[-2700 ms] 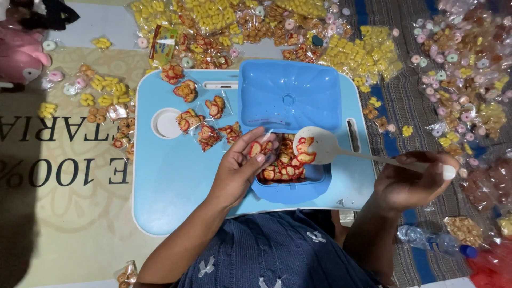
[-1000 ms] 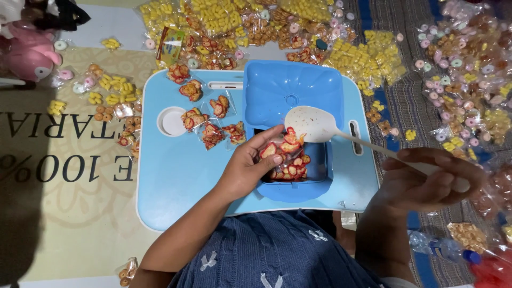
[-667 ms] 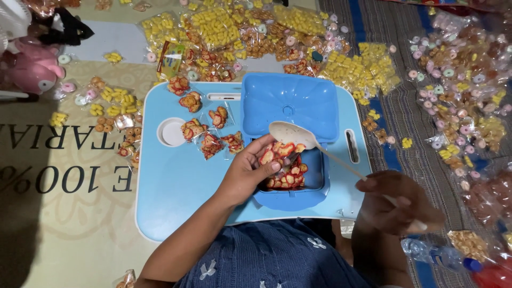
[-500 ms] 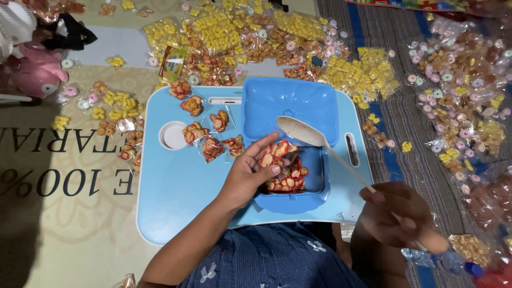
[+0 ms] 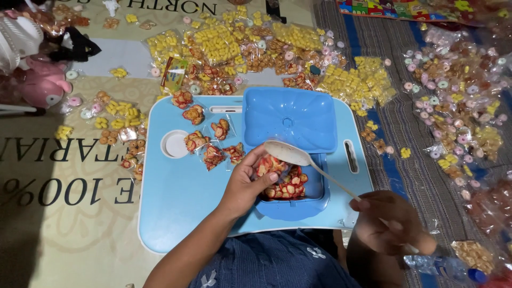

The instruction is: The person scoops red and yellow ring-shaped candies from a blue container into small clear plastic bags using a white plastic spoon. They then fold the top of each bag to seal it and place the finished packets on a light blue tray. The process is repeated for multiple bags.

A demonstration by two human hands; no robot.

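Blue container (image 5: pixel 290 200) at tray edge (image 5: pixel 176 234); left hand (image 5: pixel 248 178) perhaps pinching snacks (image 5: pixel 282 184); right hand (image 5: pixel 389 221) clamped on spoon (image 5: pixel 298 157).

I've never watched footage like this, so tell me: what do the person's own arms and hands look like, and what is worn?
Both arms are bare to above the elbow: no sleeves, gloves, watch or bracelets show. The left hand shows no rings; the right hand is blurred, so rings cannot be told. Below lies a blue garment with small white bow-like prints.
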